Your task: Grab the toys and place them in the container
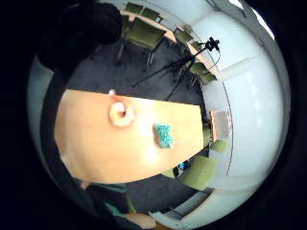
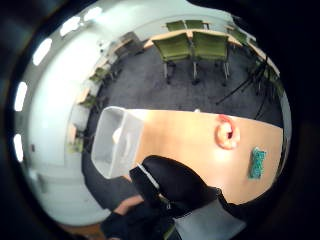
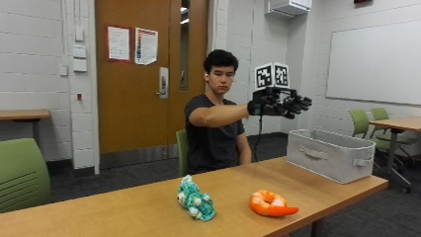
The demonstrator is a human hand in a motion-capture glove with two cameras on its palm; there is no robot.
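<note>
Currently we log: right hand (image 3: 281, 104) raised high above table (image 3: 131, 207), fingers relaxed, holding nothing. Teal toy (image 3: 195, 198), orange toy (image 3: 270, 204) near front edge; container (image 3: 329, 154) well apart. Risk: careless reach nudges toy off edge.
</note>
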